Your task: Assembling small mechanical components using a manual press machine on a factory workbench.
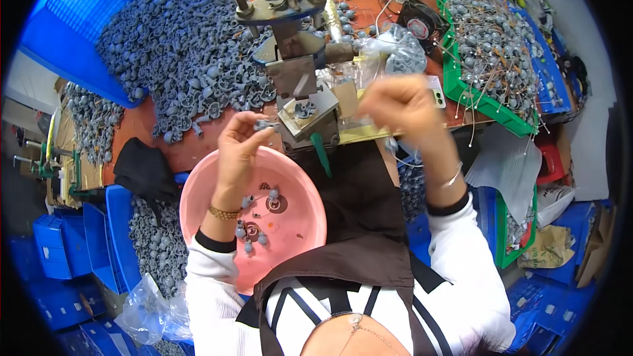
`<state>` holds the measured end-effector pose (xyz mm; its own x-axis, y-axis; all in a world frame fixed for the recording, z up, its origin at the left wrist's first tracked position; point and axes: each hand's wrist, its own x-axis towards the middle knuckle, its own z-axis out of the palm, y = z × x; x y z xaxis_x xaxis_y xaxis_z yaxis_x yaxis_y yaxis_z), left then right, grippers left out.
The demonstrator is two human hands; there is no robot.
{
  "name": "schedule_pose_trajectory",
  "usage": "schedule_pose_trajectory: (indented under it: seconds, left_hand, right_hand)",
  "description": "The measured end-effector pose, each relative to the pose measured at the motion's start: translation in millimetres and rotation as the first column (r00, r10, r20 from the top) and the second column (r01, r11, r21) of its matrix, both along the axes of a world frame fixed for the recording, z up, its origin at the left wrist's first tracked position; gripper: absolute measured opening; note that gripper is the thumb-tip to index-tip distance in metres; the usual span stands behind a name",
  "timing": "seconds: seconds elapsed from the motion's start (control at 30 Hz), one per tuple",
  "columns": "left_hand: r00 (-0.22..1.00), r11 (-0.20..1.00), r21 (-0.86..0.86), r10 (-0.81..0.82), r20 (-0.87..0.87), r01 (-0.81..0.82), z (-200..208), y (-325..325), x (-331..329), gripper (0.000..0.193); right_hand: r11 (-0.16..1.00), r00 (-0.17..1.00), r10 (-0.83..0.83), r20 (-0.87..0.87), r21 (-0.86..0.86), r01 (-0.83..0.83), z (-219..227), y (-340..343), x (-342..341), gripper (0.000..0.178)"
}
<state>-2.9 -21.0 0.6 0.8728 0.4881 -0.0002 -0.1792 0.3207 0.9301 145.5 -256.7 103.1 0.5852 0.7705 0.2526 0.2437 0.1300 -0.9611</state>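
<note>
Just left of the press, my left hand pinches a small grey plastic part between thumb and fingers. A grey shell-like piece sits in the metal fixture beneath the head of the hand press. My right hand is raised on the press's right side. Motion smears its curled fingers, so whether they hold anything is unclear. Below my left hand stands a pink basin with several grey parts in it, and my left forearm crosses over its rim.
A large heap of grey plastic shells spreads from a blue crate at the left. A green tray at the right holds wired grey parts. A small black fan stands near it. A green handle juts from the press base.
</note>
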Motion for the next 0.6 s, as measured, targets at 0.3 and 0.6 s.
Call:
schedule_pose_trajectory:
  seconds: [0.3,0.6]
  left_hand:
    - [1.000,0.990,0.142,-0.014,0.020,0.011,19.9,-32.1,2.2,0.024]
    - [0.996,0.959,0.271,0.067,0.057,-0.080,24.3,-33.2,2.8,0.023]
  right_hand:
    - [0.971,0.931,-0.215,0.296,-0.034,0.235,-69.2,26.2,-56.1,0.016]
    - [0.985,0.933,-0.159,0.324,-0.014,0.173,-61.6,20.7,-54.0,0.015]
